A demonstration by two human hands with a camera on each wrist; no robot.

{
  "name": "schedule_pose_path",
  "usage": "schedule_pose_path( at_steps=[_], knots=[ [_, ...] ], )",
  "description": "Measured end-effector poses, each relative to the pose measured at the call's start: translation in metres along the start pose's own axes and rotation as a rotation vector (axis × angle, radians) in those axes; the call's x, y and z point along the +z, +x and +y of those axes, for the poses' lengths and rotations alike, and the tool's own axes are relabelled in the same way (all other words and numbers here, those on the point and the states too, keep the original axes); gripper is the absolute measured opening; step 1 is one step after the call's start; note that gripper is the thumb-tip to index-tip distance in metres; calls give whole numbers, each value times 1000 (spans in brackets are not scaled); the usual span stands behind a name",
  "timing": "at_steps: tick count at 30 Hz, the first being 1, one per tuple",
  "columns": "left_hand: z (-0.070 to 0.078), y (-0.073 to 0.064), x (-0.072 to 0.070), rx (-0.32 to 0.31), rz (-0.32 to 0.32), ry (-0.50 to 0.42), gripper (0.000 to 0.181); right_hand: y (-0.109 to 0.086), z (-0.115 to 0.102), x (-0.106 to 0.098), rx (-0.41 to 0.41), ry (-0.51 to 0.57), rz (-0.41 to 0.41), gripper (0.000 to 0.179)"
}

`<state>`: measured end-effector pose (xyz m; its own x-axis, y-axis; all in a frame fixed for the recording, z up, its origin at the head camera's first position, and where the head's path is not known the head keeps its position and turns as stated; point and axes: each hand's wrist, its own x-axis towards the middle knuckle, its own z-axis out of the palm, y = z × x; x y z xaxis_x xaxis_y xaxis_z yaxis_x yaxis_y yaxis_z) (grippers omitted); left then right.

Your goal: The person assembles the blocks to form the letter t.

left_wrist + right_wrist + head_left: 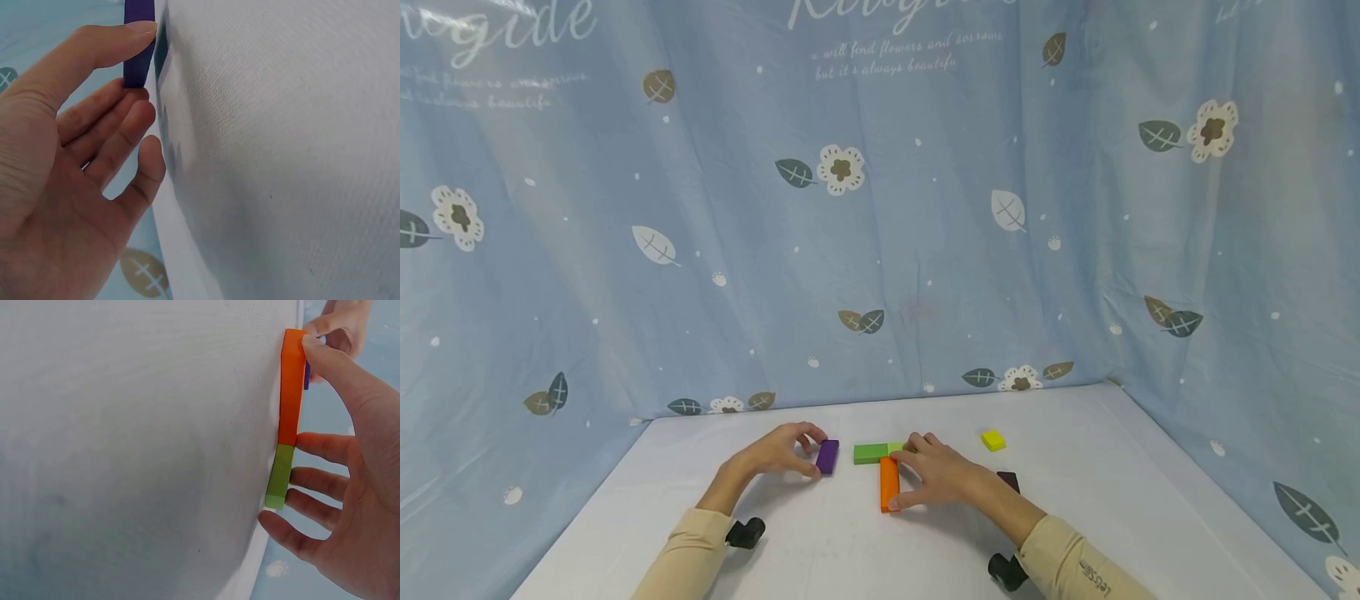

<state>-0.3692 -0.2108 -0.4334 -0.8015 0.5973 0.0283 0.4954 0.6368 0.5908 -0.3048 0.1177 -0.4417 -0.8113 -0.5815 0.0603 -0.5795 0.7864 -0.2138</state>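
Note:
My left hand [780, 451] grips a purple block [827, 457] between thumb and fingers on the white table; in the left wrist view the thumb lies across the purple block [139, 44]. To its right, my right hand [942, 472] holds an orange block [889, 486] lengthwise, thumb at its near end and a fingertip at its far end. A green block [870, 454] and a light green one [895, 448] lie end to end behind the orange block. In the right wrist view the orange block [291, 390] meets a green piece [279, 475], with other fingertips close beside it.
A yellow block [993, 440] lies at the back right of the white table [820, 550]. A dark block [1008, 480] is partly hidden behind the right forearm. A blue curtain [910, 250] with leaf and flower prints hangs around the table's back and sides.

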Motion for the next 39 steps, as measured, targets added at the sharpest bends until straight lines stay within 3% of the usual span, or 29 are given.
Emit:
schedule_pose_path(
  at_steps=[39],
  knots=[
    [11, 14, -1, -14, 16, -1, 54, -1, -2, -2, 12, 1, -4, 85]
  ],
)
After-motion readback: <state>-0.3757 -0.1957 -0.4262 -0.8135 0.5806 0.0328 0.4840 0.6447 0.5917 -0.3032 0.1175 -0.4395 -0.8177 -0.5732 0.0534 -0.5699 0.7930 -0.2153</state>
